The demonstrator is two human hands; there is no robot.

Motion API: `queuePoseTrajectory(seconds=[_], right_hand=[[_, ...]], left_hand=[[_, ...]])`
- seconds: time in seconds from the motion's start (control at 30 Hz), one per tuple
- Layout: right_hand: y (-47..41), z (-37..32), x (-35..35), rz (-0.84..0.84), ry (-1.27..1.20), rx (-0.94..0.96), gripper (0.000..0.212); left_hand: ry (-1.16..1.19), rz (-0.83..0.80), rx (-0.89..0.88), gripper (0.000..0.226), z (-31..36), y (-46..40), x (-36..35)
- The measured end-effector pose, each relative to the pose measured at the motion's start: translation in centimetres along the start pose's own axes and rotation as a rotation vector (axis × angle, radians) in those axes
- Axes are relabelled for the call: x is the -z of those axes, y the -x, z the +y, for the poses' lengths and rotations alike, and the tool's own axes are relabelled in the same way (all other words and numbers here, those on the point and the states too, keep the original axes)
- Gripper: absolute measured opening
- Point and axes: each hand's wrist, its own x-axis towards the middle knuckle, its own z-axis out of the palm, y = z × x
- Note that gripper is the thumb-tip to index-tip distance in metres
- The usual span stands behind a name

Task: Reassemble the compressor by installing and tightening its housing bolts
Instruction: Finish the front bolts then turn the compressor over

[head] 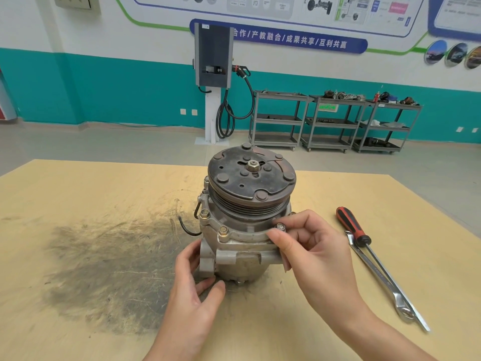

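The metal compressor (242, 261) stands upright in the middle of the wooden table (78, 194), its rusty clutch plate (251, 173) facing up. Bolts sit in the housing flange: one at the left (204, 212), one at the front (223, 229). My right hand (309, 254) pinches a third bolt (280, 226) at the flange's right side between thumb and fingers. My left hand (194, 290) grips the lower left of the housing, thumb and fingers curled round a mounting lug.
A red-handled screwdriver (364, 246) and a combination wrench (385, 282) lie on the table right of my right hand. A dark grease smear (104, 269) covers the table's left half. Metal carts (333, 121) and a wall charger (213, 56) stand far behind.
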Motion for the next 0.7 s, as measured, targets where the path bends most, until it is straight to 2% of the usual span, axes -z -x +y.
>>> queuePoseTrajectory(seconds=[0.33,0.43,0.57,0.7], right_hand=[[-0.2,-0.49,0.46,-0.171,0.046,0.052,0.017],[-0.22,-0.43,0.36,-0.094,0.074,0.046,0.008],[-0.36,-0.08,0.34,-0.003,0.02,-0.012,0.025],[-0.2,-0.04,0.18,0.024,-0.047,-0.001,0.024]], left_hand=[[0.003,0.001,0.005,0.064,0.11,0.01,0.0],[-0.001,0.003,0.001,0.064,0.11,0.01,-0.05],[0.002,0.006,0.002,0.064,0.11,-0.09,-0.04],[-0.002,0.006,0.0,0.065,0.1,-0.12,-0.05]])
